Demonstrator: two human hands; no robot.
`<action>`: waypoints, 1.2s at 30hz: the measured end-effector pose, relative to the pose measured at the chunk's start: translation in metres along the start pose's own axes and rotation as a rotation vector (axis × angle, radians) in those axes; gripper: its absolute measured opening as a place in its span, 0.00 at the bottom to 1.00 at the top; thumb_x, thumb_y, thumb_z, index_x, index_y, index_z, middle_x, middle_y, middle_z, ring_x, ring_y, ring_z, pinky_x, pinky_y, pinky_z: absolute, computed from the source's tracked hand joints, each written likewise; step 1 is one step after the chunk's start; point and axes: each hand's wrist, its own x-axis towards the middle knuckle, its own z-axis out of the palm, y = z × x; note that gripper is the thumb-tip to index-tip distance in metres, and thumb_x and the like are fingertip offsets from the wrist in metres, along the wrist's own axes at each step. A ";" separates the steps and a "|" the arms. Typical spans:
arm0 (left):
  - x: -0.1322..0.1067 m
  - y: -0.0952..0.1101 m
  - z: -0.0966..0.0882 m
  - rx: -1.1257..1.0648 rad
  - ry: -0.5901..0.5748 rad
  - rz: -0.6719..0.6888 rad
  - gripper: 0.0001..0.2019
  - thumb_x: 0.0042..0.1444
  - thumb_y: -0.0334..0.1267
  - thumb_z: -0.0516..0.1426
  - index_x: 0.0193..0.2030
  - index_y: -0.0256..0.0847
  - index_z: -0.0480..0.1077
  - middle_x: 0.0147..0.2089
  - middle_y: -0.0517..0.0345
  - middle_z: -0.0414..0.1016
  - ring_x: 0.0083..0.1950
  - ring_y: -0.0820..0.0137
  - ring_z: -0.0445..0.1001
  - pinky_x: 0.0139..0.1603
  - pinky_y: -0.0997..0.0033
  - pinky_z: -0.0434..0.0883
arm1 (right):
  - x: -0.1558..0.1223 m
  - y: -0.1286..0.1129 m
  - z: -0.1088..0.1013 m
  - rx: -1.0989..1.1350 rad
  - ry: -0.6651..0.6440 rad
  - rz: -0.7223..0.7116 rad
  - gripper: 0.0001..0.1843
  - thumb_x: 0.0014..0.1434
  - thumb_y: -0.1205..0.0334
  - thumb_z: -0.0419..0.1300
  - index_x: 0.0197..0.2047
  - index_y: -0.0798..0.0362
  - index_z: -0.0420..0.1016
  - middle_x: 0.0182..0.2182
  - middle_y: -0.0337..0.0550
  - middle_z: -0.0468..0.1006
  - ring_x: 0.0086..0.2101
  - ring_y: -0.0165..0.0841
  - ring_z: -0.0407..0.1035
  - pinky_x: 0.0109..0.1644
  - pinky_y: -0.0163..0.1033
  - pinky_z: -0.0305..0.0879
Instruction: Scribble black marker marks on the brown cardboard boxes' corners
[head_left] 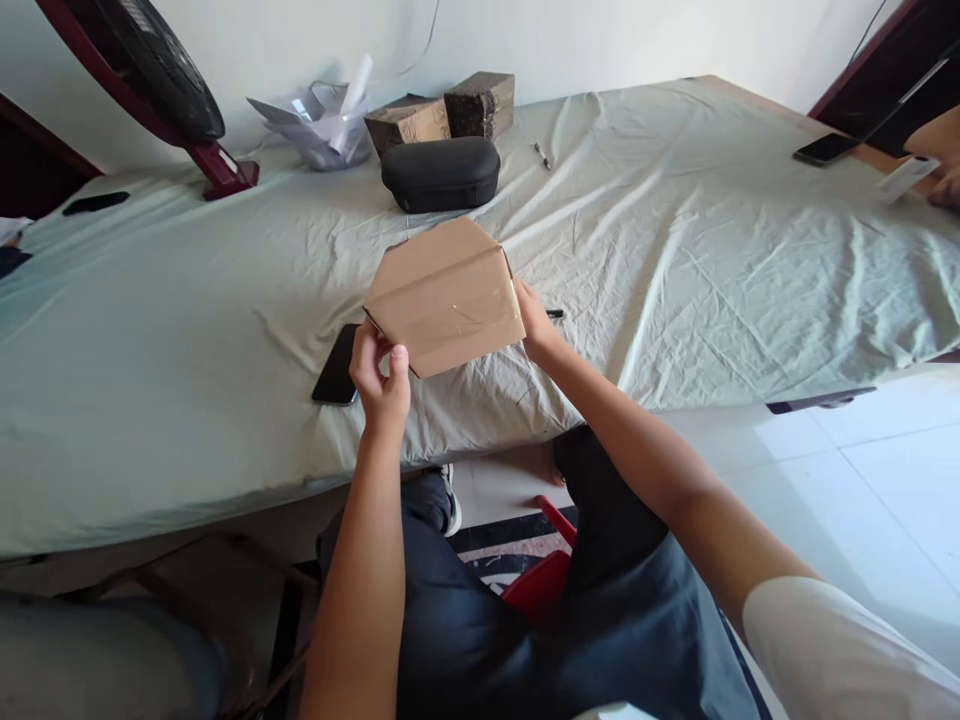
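Observation:
Between my two hands I hold a brown cardboard box (450, 295), tilted above the front edge of the cloth-covered table. A strip of clear tape shines on the side facing me. My left hand (381, 372) grips the box's lower left corner, its thumb on the near side and its other fingers partly hidden behind. At the right end, my right hand (534, 318) is closed around the edge, most of its fingers out of sight behind the box. A black smartphone (337, 368) lies beside my left hand. The tip of a dark pen (555, 314) shows just past my right hand.
Behind the box are a black zip case (441, 174), two small cartons (480, 104), a clear plastic basket (322, 130) and a fan (161, 75). A pen (542, 156) lies on the wrinkled cloth (720, 250). Far right, another person's hand (941, 160) is near a white object and phone (825, 149).

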 end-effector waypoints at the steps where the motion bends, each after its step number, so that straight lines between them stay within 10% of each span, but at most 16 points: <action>1: 0.000 -0.002 0.001 -0.030 -0.002 0.004 0.39 0.68 0.69 0.57 0.74 0.44 0.69 0.60 0.41 0.80 0.56 0.57 0.83 0.53 0.62 0.82 | 0.001 0.001 -0.001 0.008 0.009 -0.013 0.31 0.67 0.25 0.56 0.37 0.46 0.75 0.43 0.46 0.81 0.52 0.47 0.74 0.66 0.56 0.73; 6: 0.000 -0.014 0.001 -0.059 -0.107 -0.079 0.56 0.61 0.62 0.68 0.87 0.47 0.47 0.67 0.36 0.78 0.56 0.56 0.85 0.47 0.65 0.83 | 0.007 0.010 -0.008 0.070 0.066 -0.074 0.33 0.66 0.26 0.59 0.57 0.45 0.79 0.57 0.46 0.82 0.63 0.48 0.73 0.74 0.57 0.69; 12: -0.003 -0.028 0.014 -0.112 -0.206 -0.173 0.36 0.54 0.50 0.73 0.68 0.48 0.70 0.73 0.39 0.71 0.66 0.52 0.79 0.49 0.62 0.83 | 0.002 0.007 -0.013 0.038 0.043 -0.161 0.52 0.64 0.24 0.64 0.82 0.32 0.53 0.61 0.45 0.78 0.61 0.50 0.76 0.68 0.62 0.76; 17: 0.001 -0.028 0.022 -0.469 -0.127 -0.490 0.24 0.54 0.55 0.70 0.54 0.50 0.75 0.68 0.47 0.78 0.65 0.54 0.80 0.54 0.59 0.81 | -0.005 -0.005 -0.011 0.018 -0.035 -0.215 0.54 0.63 0.25 0.66 0.84 0.32 0.53 0.63 0.46 0.75 0.61 0.52 0.76 0.67 0.64 0.78; 20: 0.002 -0.024 0.019 -0.572 -0.179 -0.600 0.34 0.58 0.72 0.63 0.62 0.53 0.75 0.69 0.45 0.78 0.69 0.50 0.78 0.58 0.52 0.81 | -0.006 -0.005 -0.010 0.016 -0.086 -0.221 0.54 0.64 0.26 0.67 0.84 0.33 0.54 0.61 0.46 0.75 0.61 0.51 0.77 0.65 0.63 0.80; 28: -0.002 -0.044 0.025 -0.541 -0.353 -0.401 0.64 0.43 0.69 0.75 0.83 0.65 0.50 0.83 0.44 0.58 0.81 0.42 0.64 0.75 0.39 0.69 | -0.003 0.002 -0.011 -0.061 -0.096 -0.292 0.47 0.65 0.28 0.67 0.80 0.34 0.65 0.56 0.47 0.77 0.56 0.48 0.75 0.62 0.62 0.81; 36: 0.001 -0.018 0.020 -0.734 -0.262 -0.450 0.55 0.38 0.68 0.75 0.76 0.64 0.67 0.71 0.51 0.75 0.73 0.45 0.73 0.69 0.44 0.75 | 0.003 0.001 -0.013 0.120 -0.114 -0.154 0.48 0.64 0.23 0.61 0.81 0.32 0.63 0.62 0.43 0.80 0.61 0.47 0.75 0.63 0.58 0.79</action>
